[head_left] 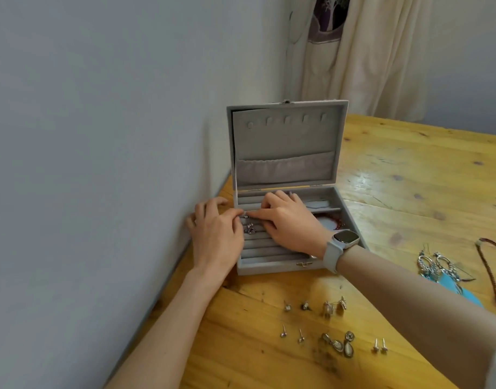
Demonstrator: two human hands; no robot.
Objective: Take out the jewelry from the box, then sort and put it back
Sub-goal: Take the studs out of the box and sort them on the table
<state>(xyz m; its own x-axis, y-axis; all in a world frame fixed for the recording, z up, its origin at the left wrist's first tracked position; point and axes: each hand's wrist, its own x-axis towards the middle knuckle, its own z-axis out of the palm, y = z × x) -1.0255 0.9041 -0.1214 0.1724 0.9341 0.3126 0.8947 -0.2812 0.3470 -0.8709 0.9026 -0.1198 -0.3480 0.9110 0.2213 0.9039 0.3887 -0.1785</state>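
Where lid stands upright, grey box open on table, close against wall. Inside: padded ring rows at left holding a few small silver pieces; red beads in right compartment. Left hand and right hand meeting over ring rows, fingertips pinching a small item, too small to identify. Loose earrings near front edge; dangle earrings and cord at right. Bare wood beyond box.
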